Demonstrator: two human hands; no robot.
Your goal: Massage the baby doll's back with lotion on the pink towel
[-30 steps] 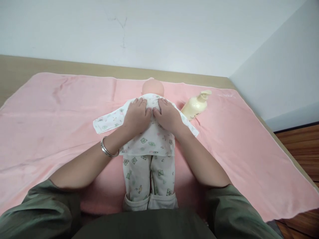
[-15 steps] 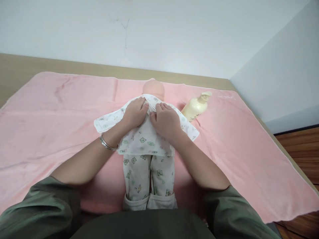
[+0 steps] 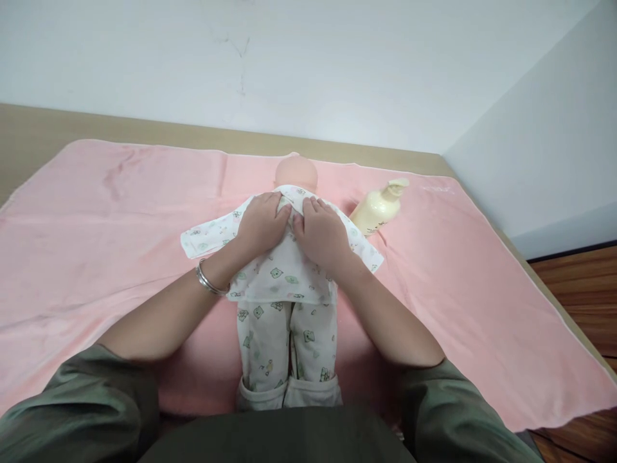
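Observation:
A baby doll (image 3: 296,172) lies on its back or front, I cannot tell which, with its head away from me. It wears a white printed top (image 3: 284,280) with the sleeves spread sideways, and matching printed trousers (image 3: 265,344). On the upper left of the top rests my left hand (image 3: 264,224), palm down, its thumb apart from the fingers. My right hand (image 3: 322,233) lies flat on the upper right side of the same top. A small gap separates the two hands near the neckline. The cloth beneath both palms is hidden.
Under the doll a pink blanket (image 3: 120,257) covers most of the tabletop (image 3: 159,132). A cream pump bottle (image 3: 380,207) lies tilted by the doll's right-hand sleeve in view. A white wall (image 3: 308,71) rises behind the table, and wood-grain panelling (image 3: 583,283) stands at right.
My left hand has shifted slightly toward me and right, away from the neckline, and its fingers look flatter. My right hand has barely moved. The doll and bottle stay put.

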